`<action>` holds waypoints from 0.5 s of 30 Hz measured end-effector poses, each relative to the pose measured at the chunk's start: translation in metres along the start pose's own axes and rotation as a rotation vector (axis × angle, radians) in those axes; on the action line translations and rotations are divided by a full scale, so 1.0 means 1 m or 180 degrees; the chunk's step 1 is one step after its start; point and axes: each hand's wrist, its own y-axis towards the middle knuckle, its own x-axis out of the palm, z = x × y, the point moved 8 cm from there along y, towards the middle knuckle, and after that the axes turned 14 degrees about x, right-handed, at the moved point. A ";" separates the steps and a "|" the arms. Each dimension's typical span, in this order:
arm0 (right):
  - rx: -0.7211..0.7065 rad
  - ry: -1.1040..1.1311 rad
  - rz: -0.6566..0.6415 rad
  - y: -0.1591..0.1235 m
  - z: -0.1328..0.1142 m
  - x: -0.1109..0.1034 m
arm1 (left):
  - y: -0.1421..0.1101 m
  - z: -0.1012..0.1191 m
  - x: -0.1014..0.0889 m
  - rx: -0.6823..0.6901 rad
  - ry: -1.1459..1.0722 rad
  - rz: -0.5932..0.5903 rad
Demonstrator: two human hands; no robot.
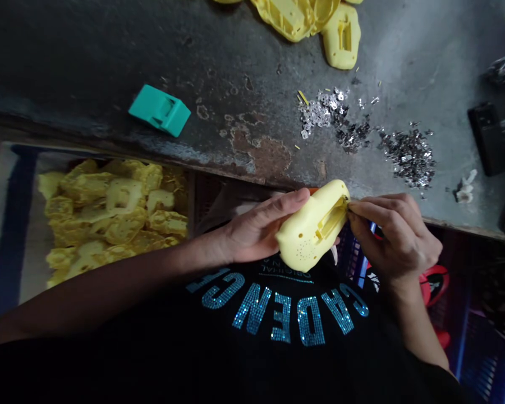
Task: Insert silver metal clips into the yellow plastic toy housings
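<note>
My left hand point(263, 224) is wrapped round a yellow plastic toy shell point(303, 241), holding it tilted in front of my chest. The shell shows a rectangular battery recess and a cluster of small holes. At the recess's far end, my right hand point(393, 230) pinches with thumb and forefinger; whatever is between the fingertips is too small to make out. On the bench beyond lie heaps of small shiny metal contact pieces point(410, 154), with a paler heap point(320, 112) beside them.
A teal plastic block point(160, 110) rests on the grey bench point(219, 50) at left. More yellow shells point(343, 36) lie at the back. Below left, a container holds piled yellow parts point(118, 213). A black object point(486, 137) is at right, near a blue crate point(480, 359).
</note>
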 end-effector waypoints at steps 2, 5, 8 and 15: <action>0.0003 -0.0007 0.0064 -0.002 -0.001 -0.001 | 0.000 0.000 0.000 -0.0006 -0.0027 -0.0009; 0.0046 -0.0049 0.0095 -0.003 -0.001 -0.002 | 0.000 -0.001 0.001 -0.0034 -0.0040 -0.0059; 0.0077 -0.0164 0.0111 -0.005 0.000 -0.001 | 0.000 -0.001 0.003 -0.0015 -0.0054 -0.0137; 0.0018 -0.0476 0.0182 -0.017 0.001 0.003 | 0.000 0.000 -0.003 0.0164 -0.0024 0.0132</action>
